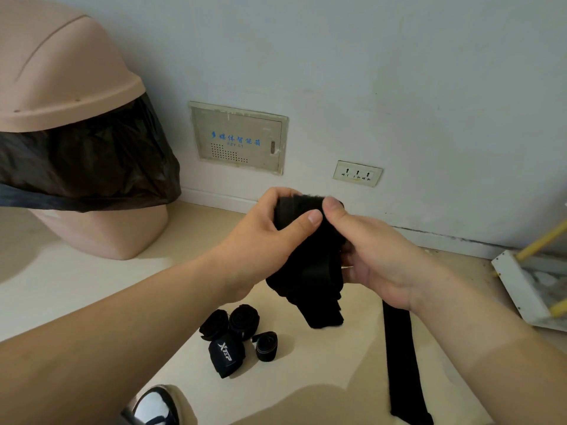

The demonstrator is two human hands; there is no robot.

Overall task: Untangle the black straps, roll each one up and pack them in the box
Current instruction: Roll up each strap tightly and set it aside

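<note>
Both hands hold one black strap (310,265) up in front of the wall. My left hand (264,237) grips its top end, thumb pressed across the fuzzy patch. My right hand (371,250) pinches the same end from the right, thumb on top. The strap's loose folds hang down between my wrists. A long flat black strap (399,360) trails down to the floor below my right wrist. On the floor lie several rolled black straps (244,320), one of them with a white logo (226,354). No box is in view.
A beige swing-lid bin (61,96) lined with a black bag stands at the left. A wall panel (239,139) and a socket (357,173) are on the white wall. A white frame with yellow bars (527,283) sits at the right. My shoe (156,406) shows at the bottom.
</note>
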